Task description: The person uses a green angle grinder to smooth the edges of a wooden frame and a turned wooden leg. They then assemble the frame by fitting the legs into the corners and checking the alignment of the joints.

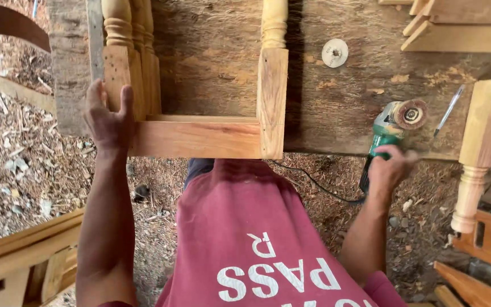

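Gripping wooden frame at its turned leg, left hand wrapped on | right hand clasping green grinder lying on workbench, sanding disc just beyond fingers | risk: disc catching fingers or cord snagging if grinder starts

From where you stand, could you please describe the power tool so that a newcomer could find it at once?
Start at the rough plank workbench and follow its near edge toward the right hand. There lies the angle grinder, its green body under that hand and a black cord trailing off the edge. Its round, worn sanding disc faces up, unlike the loose pale disc and the pen nearby.
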